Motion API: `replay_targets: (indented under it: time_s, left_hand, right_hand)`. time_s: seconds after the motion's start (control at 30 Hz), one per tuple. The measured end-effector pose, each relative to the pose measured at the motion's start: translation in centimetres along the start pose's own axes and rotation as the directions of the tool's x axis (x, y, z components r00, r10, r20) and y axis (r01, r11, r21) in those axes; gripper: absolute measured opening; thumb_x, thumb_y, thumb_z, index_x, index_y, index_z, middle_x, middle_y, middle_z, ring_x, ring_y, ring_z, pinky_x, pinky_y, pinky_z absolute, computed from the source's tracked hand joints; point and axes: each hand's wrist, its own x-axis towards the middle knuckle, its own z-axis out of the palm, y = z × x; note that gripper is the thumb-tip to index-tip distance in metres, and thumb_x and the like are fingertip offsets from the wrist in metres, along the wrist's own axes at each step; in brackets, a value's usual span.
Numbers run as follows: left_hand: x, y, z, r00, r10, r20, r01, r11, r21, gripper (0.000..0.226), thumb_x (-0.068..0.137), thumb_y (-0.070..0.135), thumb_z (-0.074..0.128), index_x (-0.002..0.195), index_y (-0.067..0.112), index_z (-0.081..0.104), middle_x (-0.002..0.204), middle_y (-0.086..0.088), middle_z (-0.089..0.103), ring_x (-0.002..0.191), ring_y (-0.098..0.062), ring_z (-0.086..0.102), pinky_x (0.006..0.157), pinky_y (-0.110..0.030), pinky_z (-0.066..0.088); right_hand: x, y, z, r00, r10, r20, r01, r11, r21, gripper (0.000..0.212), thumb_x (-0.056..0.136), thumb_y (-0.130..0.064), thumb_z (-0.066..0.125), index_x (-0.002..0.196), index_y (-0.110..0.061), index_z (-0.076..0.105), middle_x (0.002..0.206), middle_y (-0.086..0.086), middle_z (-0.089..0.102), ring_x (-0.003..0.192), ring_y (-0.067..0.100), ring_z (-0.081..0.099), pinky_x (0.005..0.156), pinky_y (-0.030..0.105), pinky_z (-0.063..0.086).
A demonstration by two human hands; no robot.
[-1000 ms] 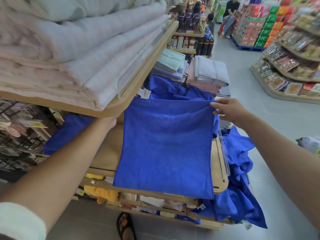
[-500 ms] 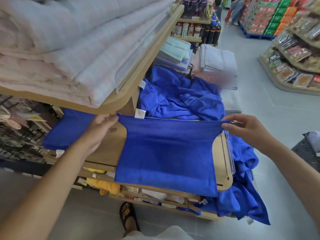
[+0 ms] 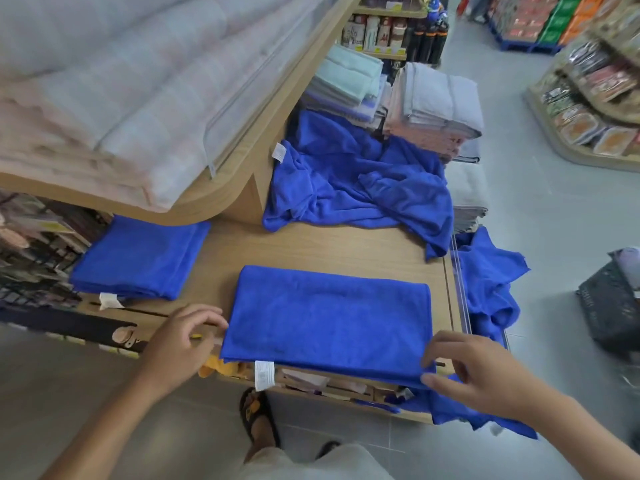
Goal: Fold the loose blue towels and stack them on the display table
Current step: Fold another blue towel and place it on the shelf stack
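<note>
I see bare desk (image 3: 311, 247) between the folded towel (image 3: 329, 320) and the loose heap (image 3: 363, 181) — open passage; the overhanging shelf (image 3: 221, 188) crowds the left stack (image 3: 138, 258).

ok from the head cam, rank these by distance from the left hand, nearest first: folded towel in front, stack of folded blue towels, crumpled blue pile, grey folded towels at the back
1. Folded towel: just right of the left hand, fingertips at its edge.
2. Stack of folded blue towels: up and left, under the upper shelf.
3. Crumpled blue pile: farther back on the table.
4. Grey folded towels: far back right.
</note>
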Motion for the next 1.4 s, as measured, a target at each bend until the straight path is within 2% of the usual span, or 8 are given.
replay_targets:
  time_s: [0.1,0.17,0.27,0.47,0.93,1.13,1.27,1.4]
  left_hand:
    - [1.3,1.8,1.7,0.978,0.121,-0.17,-0.108,0.991,0.083,0.032,0.09,0.006,0.057,0.091,0.037,0.067,0.109,0.026,0.061,0.106,-0.002,0.057,0.086,-0.034,0.053]
    - [2.2,3.7,3.7,0.957,0.24,-0.161,-0.224,0.968,0.109,0.039,0.09,0.002,0.049,0.1,0.036,0.065,0.112,0.025,0.058,0.109,-0.003,0.056,0.09,-0.029,0.048]
    - [3.6,6.3,6.9,0.94,0.324,-0.109,-0.309,0.942,0.13,0.051,0.084,-0.011,0.046,0.114,0.022,0.069,0.122,0.009,0.061,0.119,-0.015,0.055,0.1,-0.037,0.048]
    - [2.8,5.6,10.4,0.972,0.232,0.038,-0.22,0.837,0.501,0.059,0.103,0.044,0.028,0.155,0.019,0.04,0.163,0.0,0.034,0.154,-0.021,0.025,0.124,-0.047,0.021]
    - [8.0,6.2,11.9,0.988,0.091,0.125,-0.148,0.787,0.599,0.075,0.096,0.059,-0.002,0.163,0.027,0.003,0.17,0.005,-0.004,0.157,-0.019,-0.008,0.127,-0.047,-0.001]
    - [8.9,6.9,12.3,0.99,0.068,0.121,-0.127,0.795,0.593,0.069,0.102,0.055,0.014,0.163,0.024,0.004,0.171,0.002,-0.003,0.157,-0.02,-0.009,0.127,-0.048,-0.003]
    - [9.6,8.4,12.6,0.984,0.127,0.124,-0.173,0.842,0.511,0.067,0.103,0.053,0.022,0.162,0.025,0.006,0.171,0.002,0.001,0.157,-0.018,-0.006,0.127,-0.047,-0.002]
    - [9.6,9.7,13.7,0.972,0.147,0.184,-0.226,0.807,0.546,0.068,0.102,0.06,0.014,0.162,0.03,0.001,0.171,0.004,-0.006,0.156,-0.017,-0.012,0.125,-0.053,-0.005]
  right_hand:
    - [2.1,-1.0,0.6,0.978,0.013,-0.209,-0.002,0.999,0.054,0.021,0.095,-0.057,0.052,0.09,-0.041,0.065,0.097,-0.023,0.062,0.069,0.007,0.06,0.06,0.026,0.051]
    - [4.5,-2.0,2.0,0.944,0.007,-0.33,0.006,0.999,0.039,0.012,0.097,-0.041,0.059,0.104,-0.04,0.068,0.105,-0.025,0.061,0.087,0.003,0.062,0.072,0.027,0.054]
    - [8.0,-3.8,4.5,0.908,0.004,-0.418,-0.007,1.0,-0.006,0.034,0.096,-0.024,0.066,0.13,-0.026,0.065,0.135,-0.012,0.057,0.123,0.014,0.055,0.1,0.03,0.047]
    - [8.3,-4.7,9.1,0.882,0.157,-0.445,-0.274,0.938,-0.211,0.067,0.1,-0.051,0.039,0.152,-0.011,0.047,0.159,0.005,0.044,0.149,0.025,0.038,0.122,0.046,0.029]
    - [14.0,0.6,5.6,0.935,0.151,-0.321,-0.246,0.929,-0.277,0.08,0.098,-0.07,0.017,0.164,-0.024,0.018,0.171,-0.009,0.015,0.158,0.011,0.006,0.128,0.04,0.0]
    - [13.8,0.5,4.4,0.89,0.232,-0.393,-0.302,0.945,-0.125,0.086,0.091,-0.075,0.039,0.157,-0.02,0.036,0.165,0.0,0.03,0.155,0.022,0.021,0.127,0.041,0.02]
    - [11.4,0.9,4.6,0.795,0.442,-0.414,-0.417,0.896,0.157,0.097,0.086,-0.065,0.064,0.159,-0.015,0.025,0.161,0.006,0.031,0.148,0.027,0.03,0.121,0.04,0.03]
    - [11.4,0.3,3.0,0.762,0.559,-0.326,-0.511,0.829,0.226,0.117,0.077,-0.056,0.081,0.161,-0.009,0.013,0.158,0.013,0.036,0.142,0.032,0.038,0.111,0.04,0.038]
